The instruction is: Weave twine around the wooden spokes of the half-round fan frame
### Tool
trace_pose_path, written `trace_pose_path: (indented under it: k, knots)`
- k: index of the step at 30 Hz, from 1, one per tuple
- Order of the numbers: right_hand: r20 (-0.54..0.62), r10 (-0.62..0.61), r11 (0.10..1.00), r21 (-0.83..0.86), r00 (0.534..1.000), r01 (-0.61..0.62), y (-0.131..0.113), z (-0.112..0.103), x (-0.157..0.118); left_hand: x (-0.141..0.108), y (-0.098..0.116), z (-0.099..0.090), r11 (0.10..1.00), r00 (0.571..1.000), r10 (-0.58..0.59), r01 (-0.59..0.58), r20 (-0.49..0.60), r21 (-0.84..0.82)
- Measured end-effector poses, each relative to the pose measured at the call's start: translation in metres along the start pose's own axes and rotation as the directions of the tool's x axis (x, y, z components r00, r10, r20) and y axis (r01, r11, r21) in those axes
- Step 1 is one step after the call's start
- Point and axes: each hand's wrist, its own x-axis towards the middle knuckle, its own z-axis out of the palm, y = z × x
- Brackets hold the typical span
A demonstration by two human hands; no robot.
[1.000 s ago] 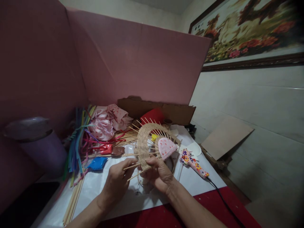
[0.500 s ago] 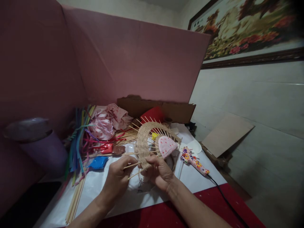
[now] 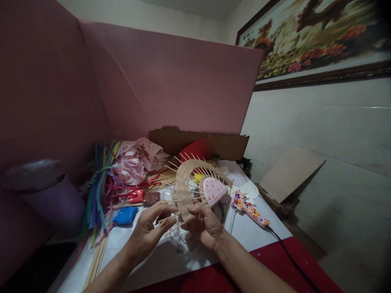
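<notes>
A curved band of woven twine [image 3: 184, 183] with thin wooden sticks poking out of its edge is held over the table's middle. My right hand [image 3: 206, 226] pinches the band's lower end, thumb on top. At the lower left sticks, my left hand [image 3: 154, 228] has its fingers around the stick ends; its fingertips are partly hidden behind them. Inside the curve sits a pink spotted half-round piece [image 3: 214, 190] edged with twine. A yellow item [image 3: 198, 178] shows between the sticks.
A flowered glue gun [image 3: 250, 209] with a black cord lies right. Left are a blue packet [image 3: 125, 215], red packet [image 3: 136, 196], pink cloth [image 3: 131, 167], colored pipe cleaners [image 3: 99, 187] and a purple container [image 3: 58, 203]. Cardboard [image 3: 238, 146] stands behind.
The view has shifted slightly. My left hand's fingers have spread a little and moved along the lower left sticks. My right hand keeps its hold on the woven band.
</notes>
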Motion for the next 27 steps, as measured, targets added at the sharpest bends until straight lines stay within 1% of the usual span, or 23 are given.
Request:
trace_pose_path:
  k: [3,7,13,17,23,27]
  knots:
    - [0.000,-0.005,1.000,0.007,1.000,0.005,-0.001,0.001,-0.001,0.001,-0.003,0.001,0.998,0.998,0.053,-0.053,-0.017,0.035]
    - [0.009,0.012,1.000,0.026,1.000,-0.013,-0.002,0.001,-0.001,0.001,-0.005,0.004,0.997,0.996,0.073,-0.071,-0.049,0.037]
    - [0.006,0.017,1.000,0.006,1.000,-0.017,-0.001,0.000,-0.001,0.000,-0.009,0.006,0.995,0.991,0.094,-0.091,-0.092,0.038]
    - [-0.006,0.025,1.000,0.015,1.000,-0.025,-0.001,0.001,-0.002,0.000,-0.012,0.008,0.996,0.993,0.077,-0.073,-0.090,0.044]
    - [-0.016,0.027,1.000,-0.013,0.999,-0.027,-0.002,0.002,-0.002,0.001,-0.014,0.008,0.997,0.987,0.071,-0.065,-0.143,0.050]
    - [-0.014,0.017,1.000,-0.019,1.000,-0.017,-0.002,0.002,-0.002,0.002,-0.012,0.009,1.000,0.985,-0.002,0.002,-0.172,0.002]
